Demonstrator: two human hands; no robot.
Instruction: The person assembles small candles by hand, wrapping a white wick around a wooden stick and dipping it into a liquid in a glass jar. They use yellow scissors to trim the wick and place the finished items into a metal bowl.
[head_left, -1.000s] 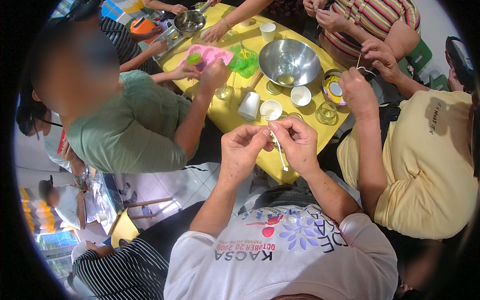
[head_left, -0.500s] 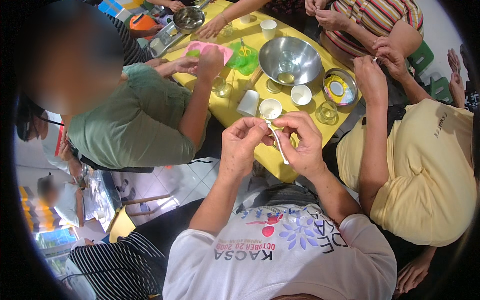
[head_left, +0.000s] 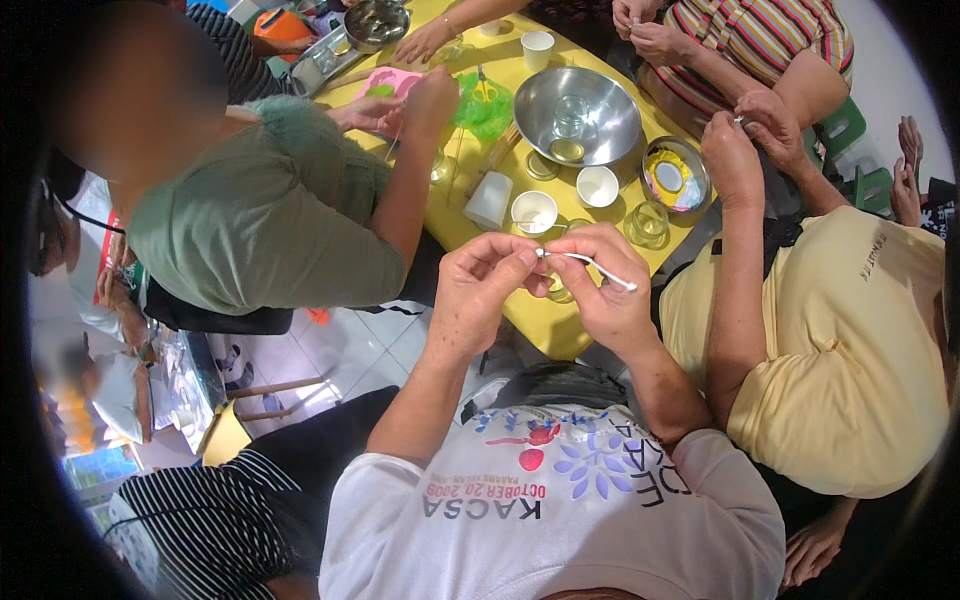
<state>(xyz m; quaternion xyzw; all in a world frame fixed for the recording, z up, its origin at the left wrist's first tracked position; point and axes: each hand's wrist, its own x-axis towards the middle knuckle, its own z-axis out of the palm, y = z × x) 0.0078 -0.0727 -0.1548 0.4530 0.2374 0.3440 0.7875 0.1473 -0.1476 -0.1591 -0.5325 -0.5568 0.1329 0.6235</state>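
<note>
The person wears a white T-shirt (head_left: 575, 560) that fills the lower middle of the frame, lightly creased and greyer where shaded. Its short, loose sleeves, the left sleeve (head_left: 372, 490) and the right sleeve (head_left: 735, 485), leave the forearms (head_left: 425, 385) and fingers (head_left: 505, 268) bare. The print on the front appears upside down: large dark grey letters (head_left: 482, 512), smaller red letters (head_left: 487, 490), a red figure with a round spot (head_left: 530, 458), a purple-blue cluster of petals (head_left: 593, 465), and small blue shapes (head_left: 548, 417) above. More large dark letters (head_left: 648, 480) stand right of the petals.
</note>
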